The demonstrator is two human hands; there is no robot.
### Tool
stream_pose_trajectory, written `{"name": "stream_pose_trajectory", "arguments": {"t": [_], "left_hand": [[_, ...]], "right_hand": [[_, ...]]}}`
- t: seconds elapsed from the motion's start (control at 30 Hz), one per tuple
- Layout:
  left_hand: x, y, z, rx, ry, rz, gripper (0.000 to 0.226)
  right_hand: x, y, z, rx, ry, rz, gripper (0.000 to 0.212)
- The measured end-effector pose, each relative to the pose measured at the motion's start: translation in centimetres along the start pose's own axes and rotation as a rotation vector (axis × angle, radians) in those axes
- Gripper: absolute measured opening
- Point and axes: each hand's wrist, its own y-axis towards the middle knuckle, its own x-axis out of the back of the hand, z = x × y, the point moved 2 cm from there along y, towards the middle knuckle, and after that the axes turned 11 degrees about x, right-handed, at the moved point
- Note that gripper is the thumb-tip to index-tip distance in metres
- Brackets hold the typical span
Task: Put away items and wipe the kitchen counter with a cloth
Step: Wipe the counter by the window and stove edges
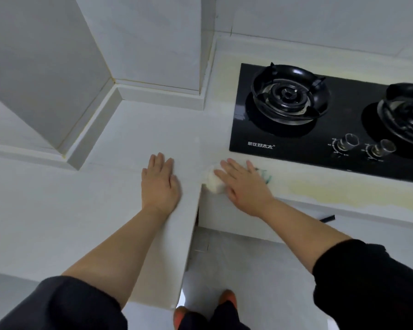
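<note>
A white cloth [213, 180] with a green mark at its right end lies on the white L-shaped counter [134, 139], at the inner corner just in front of the stove. My right hand [244, 184] presses flat on the cloth with straight fingers; most of the cloth is hidden under the palm. My left hand [159, 182] rests flat on the bare counter a little to the left, fingers straight, holding nothing.
A black glass gas stove [284, 144] with two burners and two knobs is set into the counter at the right. Yellowish stains [343, 192] run along the counter's front edge. A tiled column [153, 44] stands at the back corner. The floor lies below.
</note>
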Motion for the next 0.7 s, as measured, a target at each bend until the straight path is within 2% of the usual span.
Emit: {"name": "stream_pose_trajectory", "arguments": {"t": [0.13,0.23,0.37,0.5,0.6,0.7], "left_hand": [[-2.1,-1.8,-3.2,-0.072,0.218,0.151,0.054],[-3.5,-2.9,-5.1,-0.15,0.361,0.166,0.056],[-4.4,-2.9,-5.7,-0.12,0.453,0.144,0.059],[-4.9,-2.3,-6.4,-0.194,0.534,0.18,0.061],[-5.1,-2.3,-6.5,-0.206,0.559,0.177,0.063],[-4.8,-2.6,-6.8,-0.148,0.563,0.167,0.071]], "right_hand": [[-0.2,-8.4,-6.4,-0.396,0.02,0.019,0.062],[-0.2,-7.2,-6.1,-0.467,0.003,0.034,0.054],[0.1,-3.0,-4.7,-0.292,0.0,-0.021,0.06],[0.3,-1.2,-4.5,-0.151,0.033,-0.005,0.056],[0.0,-3.8,-6.5,-0.044,0.06,0.016,0.058],[-0.6,-10.1,-11.1,-0.073,0.076,-0.005,0.057]]}}
